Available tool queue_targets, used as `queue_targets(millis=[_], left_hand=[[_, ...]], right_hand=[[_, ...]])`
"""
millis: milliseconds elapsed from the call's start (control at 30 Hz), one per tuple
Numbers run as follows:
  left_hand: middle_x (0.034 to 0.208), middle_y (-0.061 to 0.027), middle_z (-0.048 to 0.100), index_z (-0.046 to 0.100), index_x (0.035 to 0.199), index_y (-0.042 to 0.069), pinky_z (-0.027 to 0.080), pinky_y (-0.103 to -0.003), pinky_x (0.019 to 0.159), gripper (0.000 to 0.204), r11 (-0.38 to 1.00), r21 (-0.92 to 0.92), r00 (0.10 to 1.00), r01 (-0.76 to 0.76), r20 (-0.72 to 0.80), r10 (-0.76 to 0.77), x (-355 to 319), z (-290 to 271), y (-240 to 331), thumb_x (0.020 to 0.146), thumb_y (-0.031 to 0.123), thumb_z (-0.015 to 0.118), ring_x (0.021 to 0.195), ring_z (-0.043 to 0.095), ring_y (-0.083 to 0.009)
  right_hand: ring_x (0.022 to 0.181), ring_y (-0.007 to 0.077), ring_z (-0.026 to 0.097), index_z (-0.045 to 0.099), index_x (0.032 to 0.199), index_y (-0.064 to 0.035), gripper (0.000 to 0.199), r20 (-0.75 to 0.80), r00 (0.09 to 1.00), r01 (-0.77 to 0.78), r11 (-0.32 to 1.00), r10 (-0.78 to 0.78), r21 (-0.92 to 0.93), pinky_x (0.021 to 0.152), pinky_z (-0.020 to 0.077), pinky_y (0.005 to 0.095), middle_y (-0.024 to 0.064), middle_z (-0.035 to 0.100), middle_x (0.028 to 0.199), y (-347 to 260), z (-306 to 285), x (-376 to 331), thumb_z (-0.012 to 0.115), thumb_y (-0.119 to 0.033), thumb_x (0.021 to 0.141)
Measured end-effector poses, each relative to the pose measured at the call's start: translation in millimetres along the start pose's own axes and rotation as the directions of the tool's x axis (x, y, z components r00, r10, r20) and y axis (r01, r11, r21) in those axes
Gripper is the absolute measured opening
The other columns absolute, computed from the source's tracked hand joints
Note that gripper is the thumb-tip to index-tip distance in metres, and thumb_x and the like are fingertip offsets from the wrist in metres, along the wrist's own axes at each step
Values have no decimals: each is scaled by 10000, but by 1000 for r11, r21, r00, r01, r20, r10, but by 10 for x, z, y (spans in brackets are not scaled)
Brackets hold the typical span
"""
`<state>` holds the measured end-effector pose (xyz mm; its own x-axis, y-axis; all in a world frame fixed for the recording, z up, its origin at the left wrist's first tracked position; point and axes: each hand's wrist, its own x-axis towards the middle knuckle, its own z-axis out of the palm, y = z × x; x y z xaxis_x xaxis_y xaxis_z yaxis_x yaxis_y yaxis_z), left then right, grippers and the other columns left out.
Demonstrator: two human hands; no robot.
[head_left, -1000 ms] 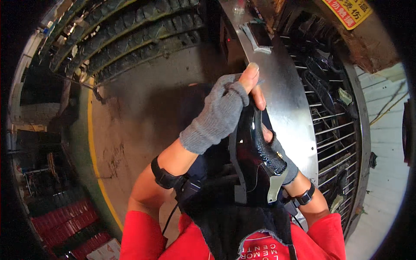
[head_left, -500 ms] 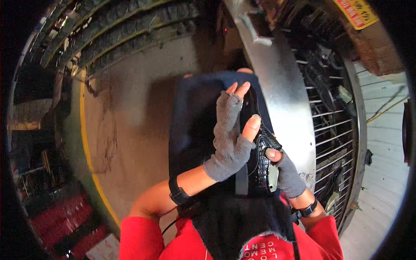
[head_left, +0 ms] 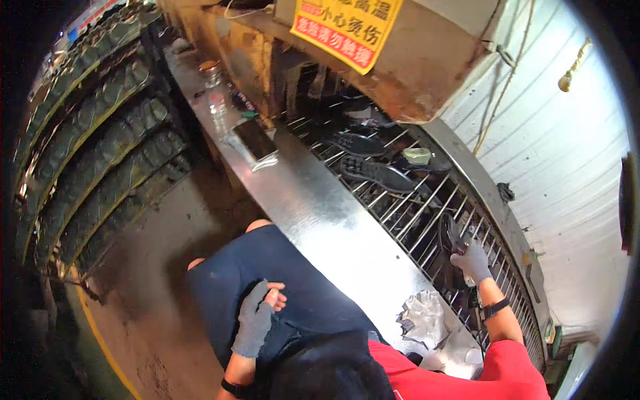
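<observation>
At right of centre, the right hand (head_left: 472,261), in a grey fingerless glove, grips a dark shoe sole (head_left: 449,235) standing on edge on the wire rack (head_left: 407,213) beside the steel counter (head_left: 320,207). The left hand (head_left: 257,320), loosely curled and holding nothing, rests on the dark blue lap lower centre.

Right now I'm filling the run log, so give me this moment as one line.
left hand: resting on dark blue trousered lap | right hand: gripping black shoe sole on metal wire rack | steel bench between
</observation>
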<state>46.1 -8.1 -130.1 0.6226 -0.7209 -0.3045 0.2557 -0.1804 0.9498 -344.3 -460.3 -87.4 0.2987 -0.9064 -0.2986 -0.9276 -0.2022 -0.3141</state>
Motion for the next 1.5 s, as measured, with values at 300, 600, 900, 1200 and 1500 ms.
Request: queue_targets(millis=[300,600,900,1200,1500], left_hand=[[911,-90,686,685,1169,-8,547,-297,746,344,997,-64,1000,29,1,-29,65,-54,-186,1114,292,525,816,665,-155],[1106,-166,731,619,1324,-46,592,-357,891,428,996,-45,997,-81,7,81,-13,319,113,1062,292,625,989,720,-230],[974,-199,750,633,1212,-95,640,-412,796,300,929,-341,990,142,76,-123,86,642,885,1035,145,595,852,761,-309],[1032,-106,710,633,1306,-6,507,-343,926,529,943,52,875,328,-392,-283,-211,301,-317,1054,459,602,954,643,-212],[1149,-96,677,595,1396,50,513,-370,917,523,944,-28,920,329,-215,-327,-289,272,-15,1050,442,627,1021,599,-190]], right_hand=[[1416,490,441,745,1244,-86,557,-181,640,730,664,-747,-159,1178,375,525,282,443,1581,-2081,1018,827,631,-556,967],[696,386,705,763,816,-53,521,-71,508,855,512,-858,-75,638,528,504,192,683,710,-2797,227,13,554,-486,1019],[994,174,718,556,1404,-10,585,243,731,192,535,-638,823,835,582,320,115,728,1133,-3150,380,341,687,-421,1010],[930,190,722,740,1201,-226,602,360,871,-318,174,-336,932,735,563,362,-18,763,1119,-1436,704,3053,593,-745,935],[1006,286,691,645,1305,-181,603,277,913,-289,2,-301,957,826,585,474,50,715,1156,-1132,816,2459,593,-677,967]])
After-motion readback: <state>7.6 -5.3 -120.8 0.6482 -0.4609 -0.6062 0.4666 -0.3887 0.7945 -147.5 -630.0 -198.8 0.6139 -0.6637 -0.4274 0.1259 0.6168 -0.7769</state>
